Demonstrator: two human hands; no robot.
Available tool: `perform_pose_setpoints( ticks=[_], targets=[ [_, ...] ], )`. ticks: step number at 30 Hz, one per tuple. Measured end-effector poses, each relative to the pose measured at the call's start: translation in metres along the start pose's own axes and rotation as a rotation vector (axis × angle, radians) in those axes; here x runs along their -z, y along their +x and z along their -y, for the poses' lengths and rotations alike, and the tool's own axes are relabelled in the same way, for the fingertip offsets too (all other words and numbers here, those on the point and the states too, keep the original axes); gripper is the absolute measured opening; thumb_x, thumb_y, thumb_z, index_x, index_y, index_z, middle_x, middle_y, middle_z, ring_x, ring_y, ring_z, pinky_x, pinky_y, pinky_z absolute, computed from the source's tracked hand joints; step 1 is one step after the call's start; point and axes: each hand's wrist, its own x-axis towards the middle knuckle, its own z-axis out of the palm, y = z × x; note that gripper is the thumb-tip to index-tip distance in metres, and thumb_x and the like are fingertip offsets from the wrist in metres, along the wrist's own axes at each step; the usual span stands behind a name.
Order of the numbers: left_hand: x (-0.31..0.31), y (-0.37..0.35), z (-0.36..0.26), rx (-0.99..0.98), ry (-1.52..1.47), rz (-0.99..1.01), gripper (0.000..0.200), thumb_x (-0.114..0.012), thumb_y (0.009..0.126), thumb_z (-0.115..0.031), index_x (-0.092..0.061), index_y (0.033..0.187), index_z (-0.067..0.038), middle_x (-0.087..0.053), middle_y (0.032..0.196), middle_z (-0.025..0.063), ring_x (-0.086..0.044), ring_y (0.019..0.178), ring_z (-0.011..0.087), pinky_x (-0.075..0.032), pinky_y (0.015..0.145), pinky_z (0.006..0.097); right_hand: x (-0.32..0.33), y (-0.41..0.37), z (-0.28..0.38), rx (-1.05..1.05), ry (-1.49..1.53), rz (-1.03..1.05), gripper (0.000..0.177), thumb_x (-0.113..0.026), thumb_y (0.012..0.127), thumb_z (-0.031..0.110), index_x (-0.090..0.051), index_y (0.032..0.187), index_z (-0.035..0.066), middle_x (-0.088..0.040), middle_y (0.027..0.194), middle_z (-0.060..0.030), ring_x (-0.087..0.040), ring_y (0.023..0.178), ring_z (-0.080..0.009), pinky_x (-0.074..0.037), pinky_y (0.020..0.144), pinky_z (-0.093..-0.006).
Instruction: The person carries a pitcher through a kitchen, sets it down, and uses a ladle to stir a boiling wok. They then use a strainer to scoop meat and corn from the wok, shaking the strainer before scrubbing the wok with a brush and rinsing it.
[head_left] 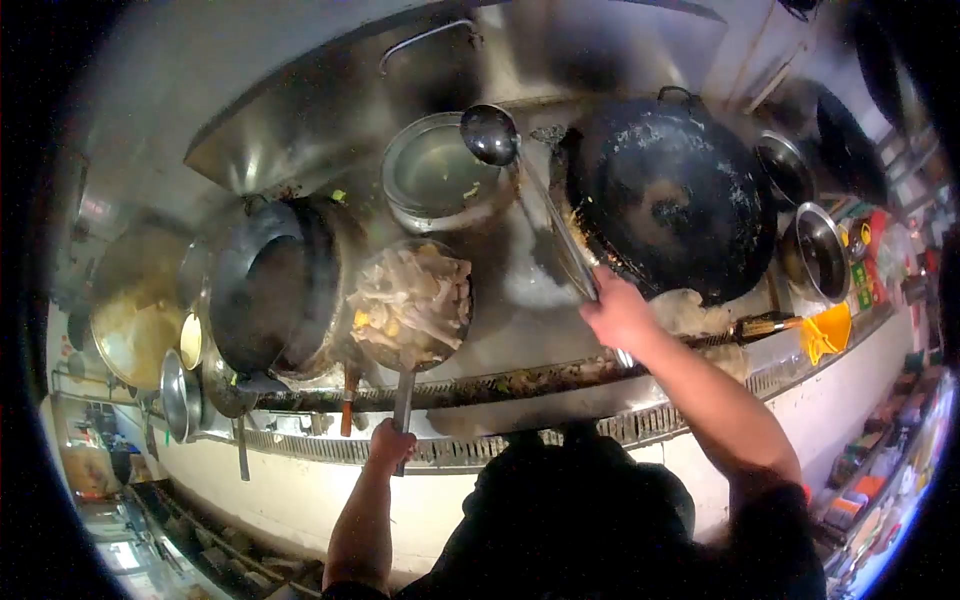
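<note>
My left hand [392, 442] is closed round the flat metal handle of a round strainer [403, 388]. Pale pieces of meat [415, 295], possibly poultry, are heaped in it, with a few yellow bits among them. My right hand [618, 312] grips the long handle of a ladle [488, 135]. The ladle's dark bowl is over the right rim of a metal pot [398, 190] holding cloudy liquid. Right of the ladle handle sits a big black wok [665, 200], its inside darkened, with a greyish residue.
Another dark wok [265, 290] is to the left, beside a large pale round pan [140, 320]. A brush [765, 326] and a yellow cloth [826, 332] lie at the right front edge. Metal bowls [822, 255] stand right of the big wok. A grated gutter [540, 385] runs along the front.
</note>
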Motion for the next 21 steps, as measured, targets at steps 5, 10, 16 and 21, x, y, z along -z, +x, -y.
perform_pose_setpoints(
  ticks=[5,10,16,21],
  targets=[
    [0.005,-0.007,0.001,0.028,0.110,-0.029,0.039,-0.073,0.067,-0.019,-0.051,0.092,0.001,-0.061,0.072,0.0117,-0.061,0.057,0.0215,-0.050,0.050,0.0344,0.013,0.080,0.043,-0.048,-0.405,0.108,0.033,-0.054,0.078,0.013,-0.049,0.108,0.000,-0.064,0.085,-0.0213,-0.064,0.083,-0.0346,-0.051,0.069,-0.0460],
    [0.012,-0.049,0.003,-0.241,0.393,-0.135,0.046,-0.073,0.070,-0.036,-0.053,0.096,-0.003,-0.064,0.078,0.0125,-0.062,0.074,0.0309,-0.049,0.067,0.0405,0.032,0.125,0.040,0.165,-0.893,0.107,0.032,-0.039,0.089,0.009,-0.045,0.118,0.000,-0.066,0.085,-0.0160,-0.065,0.077,-0.0327,-0.053,0.065,-0.0419],
    [0.017,-0.049,0.060,-0.219,-0.166,-0.045,0.042,-0.069,0.079,-0.028,-0.053,0.103,0.002,-0.064,0.074,0.0099,-0.062,0.064,0.0139,-0.048,0.058,0.0281,0.094,0.103,0.070,0.166,-1.170,0.233,0.044,-0.041,0.088,0.010,-0.038,0.132,0.006,-0.064,0.090,-0.0164,-0.065,0.079,-0.0306,-0.053,0.064,-0.0397],
    [0.032,-0.046,0.082,-0.189,-0.324,0.056,0.039,-0.066,0.082,-0.027,-0.053,0.105,0.002,-0.064,0.078,0.0096,-0.060,0.062,0.0142,-0.048,0.054,0.0261,0.118,0.077,0.075,0.176,-1.261,0.213,0.052,-0.045,0.085,0.009,-0.033,0.136,0.008,-0.064,0.089,-0.0161,-0.065,0.079,-0.0298,-0.053,0.065,-0.0383]
  ],
)
